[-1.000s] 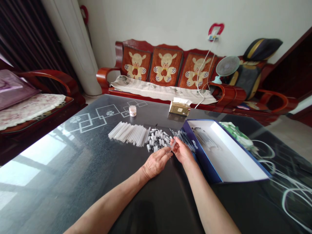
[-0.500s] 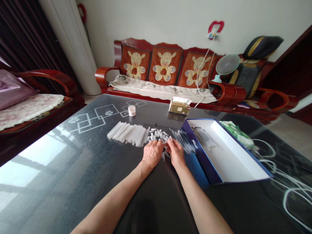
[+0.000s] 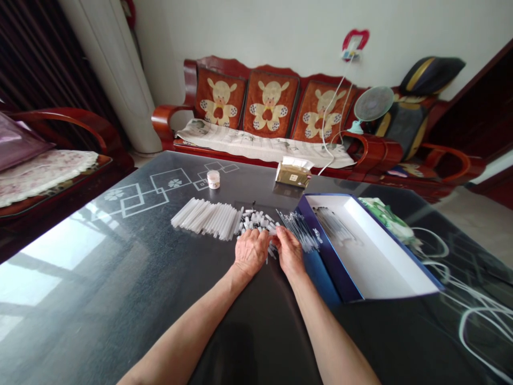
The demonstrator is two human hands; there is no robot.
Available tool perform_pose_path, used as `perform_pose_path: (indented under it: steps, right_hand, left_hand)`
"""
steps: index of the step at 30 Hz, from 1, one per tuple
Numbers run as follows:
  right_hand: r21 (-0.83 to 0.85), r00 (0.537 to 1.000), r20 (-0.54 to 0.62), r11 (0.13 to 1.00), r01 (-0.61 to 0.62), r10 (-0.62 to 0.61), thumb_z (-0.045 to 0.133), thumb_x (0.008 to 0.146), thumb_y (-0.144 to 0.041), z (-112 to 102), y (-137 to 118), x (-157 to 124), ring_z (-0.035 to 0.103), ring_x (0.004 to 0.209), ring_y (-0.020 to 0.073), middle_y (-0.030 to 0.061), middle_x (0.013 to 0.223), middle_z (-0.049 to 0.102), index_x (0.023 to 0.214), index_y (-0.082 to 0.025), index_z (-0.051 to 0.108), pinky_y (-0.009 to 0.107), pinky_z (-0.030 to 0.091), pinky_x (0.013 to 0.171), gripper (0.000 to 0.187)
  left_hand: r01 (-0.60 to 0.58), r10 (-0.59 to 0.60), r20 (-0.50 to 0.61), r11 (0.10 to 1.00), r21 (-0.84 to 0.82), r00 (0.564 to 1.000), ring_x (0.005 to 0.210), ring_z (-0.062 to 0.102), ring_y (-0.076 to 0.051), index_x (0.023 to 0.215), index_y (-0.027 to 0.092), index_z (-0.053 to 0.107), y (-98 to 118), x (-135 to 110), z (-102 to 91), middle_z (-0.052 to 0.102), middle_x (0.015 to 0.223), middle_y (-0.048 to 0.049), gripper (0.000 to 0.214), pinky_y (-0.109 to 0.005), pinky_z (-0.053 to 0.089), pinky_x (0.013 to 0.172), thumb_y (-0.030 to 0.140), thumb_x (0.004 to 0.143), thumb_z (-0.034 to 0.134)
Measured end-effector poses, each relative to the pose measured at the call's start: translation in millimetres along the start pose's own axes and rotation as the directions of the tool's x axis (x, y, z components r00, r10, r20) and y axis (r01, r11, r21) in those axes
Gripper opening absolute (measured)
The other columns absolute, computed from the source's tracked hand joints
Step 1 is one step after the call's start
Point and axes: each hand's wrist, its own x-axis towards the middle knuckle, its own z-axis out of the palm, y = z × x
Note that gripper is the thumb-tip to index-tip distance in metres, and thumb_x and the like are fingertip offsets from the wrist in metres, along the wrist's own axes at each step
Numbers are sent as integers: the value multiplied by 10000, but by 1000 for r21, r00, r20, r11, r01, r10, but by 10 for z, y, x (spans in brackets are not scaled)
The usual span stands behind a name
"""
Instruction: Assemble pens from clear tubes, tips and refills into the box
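My left hand [image 3: 252,250] and my right hand [image 3: 289,250] meet over the table, fingers closed in a pinch. Between their fingertips shows a small whitish pen part [image 3: 273,233], mostly hidden by the fingers. Just beyond the hands lies a loose heap of small white and black pen caps [image 3: 258,219], some partly under the fingers. Left of the heap, translucent white pen barrels [image 3: 208,218] lie side by side in a row. To the right, thin pen refills [image 3: 298,230] are spread against the box.
A blue box with a white inside [image 3: 385,256] stands on the right, with several assembled pens [image 3: 334,224] in it. Farther back are a small round tub [image 3: 214,180] and a tissue box [image 3: 292,174]. A green packet [image 3: 387,219] and white cables [image 3: 476,315] lie at far right.
The view has shifted slightly, moving the table things a little left and up. Both hands stay together, their fingertips drawn slightly closer around the whitish part.
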Motion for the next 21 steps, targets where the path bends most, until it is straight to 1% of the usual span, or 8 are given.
perform_pose_path:
  steps: [4,7,10,12,14,15,17,21]
  right_hand:
    - [-3,998,62,1000,25,-25,764,675,-380,-31,-5,19,573,670,117,-20,752,655,822,-202,697,267,478,673,240]
    - [-16,992,124,999,33,-30,746,703,-375,-46,-45,15,568,666,121,-23,742,647,816,-216,698,270,473,669,201]
    - [-31,980,196,999,37,-30,719,733,-390,-50,-111,-2,540,619,119,-23,718,630,803,-225,689,266,453,610,183]
    - [-40,969,247,999,31,-20,700,747,-409,-48,-152,-10,510,575,115,-23,701,620,800,-227,680,265,430,565,191]
    - [-36,958,287,999,13,-2,691,751,-421,-46,-174,-6,499,557,114,-25,682,611,809,-227,674,266,423,552,203]
    - [-25,956,292,1000,4,3,693,747,-422,-45,-174,1,510,567,116,-26,680,609,815,-227,672,268,431,560,208]
    - [1,960,280,1000,-4,4,700,738,-420,-45,-155,20,551,621,126,-28,696,615,837,-225,669,273,457,602,221]
    - [29,976,215,999,-43,36,670,746,-482,-37,-90,41,626,748,163,0,798,676,1001,-221,641,306,497,691,366]
  left_hand:
    - [179,-144,191,966,-184,971,704,574,-153,851,219,649,64,26,-101,647,785,-36,360,-245,348,604,420,960,371]
    - [376,-215,370,813,-444,904,606,524,-118,748,184,636,77,81,-146,583,640,-5,347,-221,332,577,407,924,437]
    - [658,-172,649,381,-650,741,437,354,-69,747,159,597,57,137,-186,430,511,49,326,-209,260,473,433,883,485]
    - [795,-35,796,73,-602,605,380,226,-48,778,165,557,42,155,-211,346,478,86,318,-203,180,422,470,854,510]
    - [840,92,835,-92,-535,542,373,185,-39,780,173,527,40,151,-217,311,473,103,315,-192,147,407,485,817,553]
    - [832,105,826,-122,-542,554,375,199,-38,773,171,524,46,142,-211,318,478,103,311,-188,156,405,478,801,571]
    - [767,28,767,-69,-638,641,387,262,-42,742,158,539,65,117,-180,372,500,81,298,-187,202,406,449,799,570]
    - [479,-176,452,462,-746,874,505,450,-76,748,144,648,98,58,-117,508,584,19,282,-194,344,508,361,857,505]
